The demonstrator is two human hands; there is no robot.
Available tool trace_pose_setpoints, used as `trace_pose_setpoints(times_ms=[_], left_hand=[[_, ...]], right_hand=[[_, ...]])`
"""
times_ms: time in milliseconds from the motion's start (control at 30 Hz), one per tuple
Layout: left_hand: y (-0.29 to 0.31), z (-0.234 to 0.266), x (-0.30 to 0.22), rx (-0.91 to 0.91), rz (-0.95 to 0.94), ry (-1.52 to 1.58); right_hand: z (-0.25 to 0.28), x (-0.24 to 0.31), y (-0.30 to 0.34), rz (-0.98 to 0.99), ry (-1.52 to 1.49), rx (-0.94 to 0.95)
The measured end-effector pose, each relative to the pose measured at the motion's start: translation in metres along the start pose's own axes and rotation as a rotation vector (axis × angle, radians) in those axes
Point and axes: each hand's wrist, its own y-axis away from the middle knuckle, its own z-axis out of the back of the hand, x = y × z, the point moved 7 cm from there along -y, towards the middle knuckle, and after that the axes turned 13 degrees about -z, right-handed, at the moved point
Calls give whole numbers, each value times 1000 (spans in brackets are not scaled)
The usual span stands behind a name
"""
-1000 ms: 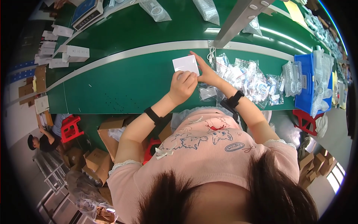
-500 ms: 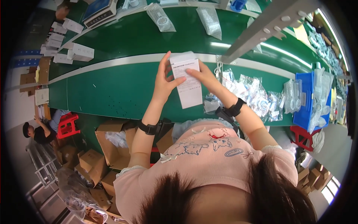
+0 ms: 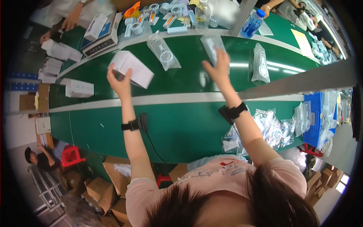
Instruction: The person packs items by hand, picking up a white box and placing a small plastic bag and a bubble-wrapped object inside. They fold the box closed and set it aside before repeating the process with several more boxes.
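Left hand (image 3: pixel 120 84) gripping white box (image 3: pixel 132 69)

**Boxes and bags along the green belt**

The left hand (image 3: pixel 120 84) holds a white oblong box (image 3: pixel 131 69) above the belt. The right hand (image 3: pixel 218 67) reaches to a clear plastic bag (image 3: pixel 214 46) lying on the belt. Another clear bag (image 3: pixel 162 55) with a ring-shaped part lies to its left, and a third clear bag (image 3: pixel 260 63) to its right. A white box (image 3: pixel 78 87) lies at the belt's left end, near a stack of white boxes (image 3: pixel 56 56). Small clear packets (image 3: pixel 272 126) are heaped at the near right, beside a blue bin (image 3: pixel 312 121). Brown cartons (image 3: pixel 102 187) sit on the floor below
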Motion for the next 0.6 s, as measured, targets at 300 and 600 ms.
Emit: trace_pose_setpoints(times_ms=[300, 600], left_hand=[[8, 3, 58, -88, -194, -625], [12, -167, 54, 475, -115, -681]], right_hand=[[-73, -97, -41, -497, 516, 384], [-6, -36, 127, -385, 154, 771]])
